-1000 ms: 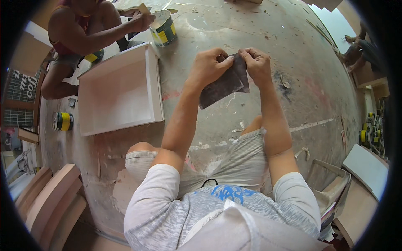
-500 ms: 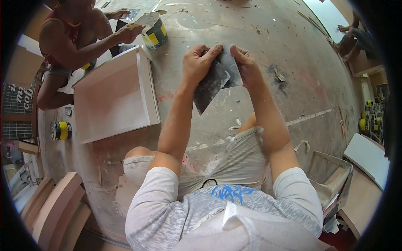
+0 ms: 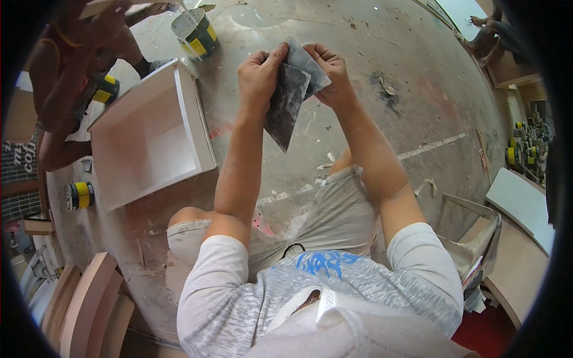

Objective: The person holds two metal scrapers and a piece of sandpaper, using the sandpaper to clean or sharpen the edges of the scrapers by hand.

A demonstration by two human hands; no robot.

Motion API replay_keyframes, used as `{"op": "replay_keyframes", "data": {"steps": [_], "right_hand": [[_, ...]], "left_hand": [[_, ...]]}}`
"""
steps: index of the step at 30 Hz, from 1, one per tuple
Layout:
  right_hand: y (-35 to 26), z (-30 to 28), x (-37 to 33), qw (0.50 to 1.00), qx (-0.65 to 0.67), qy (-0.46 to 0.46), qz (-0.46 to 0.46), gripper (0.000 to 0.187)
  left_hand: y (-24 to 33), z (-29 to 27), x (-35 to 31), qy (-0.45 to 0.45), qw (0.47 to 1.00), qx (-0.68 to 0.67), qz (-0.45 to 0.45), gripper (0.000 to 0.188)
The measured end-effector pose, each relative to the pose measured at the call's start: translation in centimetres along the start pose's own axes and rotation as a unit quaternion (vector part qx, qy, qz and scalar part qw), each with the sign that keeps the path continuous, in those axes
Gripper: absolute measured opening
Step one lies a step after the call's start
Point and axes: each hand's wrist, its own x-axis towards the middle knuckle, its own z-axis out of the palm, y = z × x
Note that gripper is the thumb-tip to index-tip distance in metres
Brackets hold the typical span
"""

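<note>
Both my arms reach forward over the floor. My left hand (image 3: 256, 79) is closed, pinching a thin blackish sheet (image 3: 285, 110) with pale smears; one corner of it points down toward me. My right hand (image 3: 335, 73) is closed on the right edge of a second stiff sheet, a grey one (image 3: 309, 67), which partly overlaps the blackish one. My left thumb lies near the grey sheet's upper left edge; I cannot tell if it presses on it. What the sheets are made of does not show clearly.
A shallow white-lined box (image 3: 146, 134) lies left, with a co-worker (image 3: 65, 83) beyond it. An open bucket (image 3: 196, 34) stands past its far corner. A small can (image 3: 79, 196) sits at left, curved wooden pieces (image 3: 89, 304) lower left, a dusty frame (image 3: 471, 232) at right.
The grey sheet has turned from nearly upright to slanting across the blackish one. In the picture, both hands sit farther up and left. The co-worker's hands have moved up and left.
</note>
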Motion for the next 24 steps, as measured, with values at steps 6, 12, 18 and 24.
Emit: {"op": "replay_keyframes", "data": {"steps": [6,12,18,24], "right_hand": [[0.6,-0.5,-0.1,0.995,-0.096,0.010,-0.039,0.015],[1.0,-0.4,-0.2,0.946,-0.312,-0.010,-0.085,0.016],[-0.7,-0.3,-0.9,0.990,0.061,-0.074,0.106,0.027],[-0.7,0.6,-0.5,0.985,0.097,-0.089,0.109,0.025]], "left_hand": [[-0.2,0.3,-0.1,-0.014,0.996,-0.079,-0.040,0.031],[0.7,-0.1,0.7,-0.001,0.992,-0.119,-0.028,0.030],[1.2,-0.4,-0.1,-0.092,0.995,0.011,-0.048,0.030],[0.1,-0.8,0.5,-0.116,0.988,-0.084,-0.057,0.026]]}}
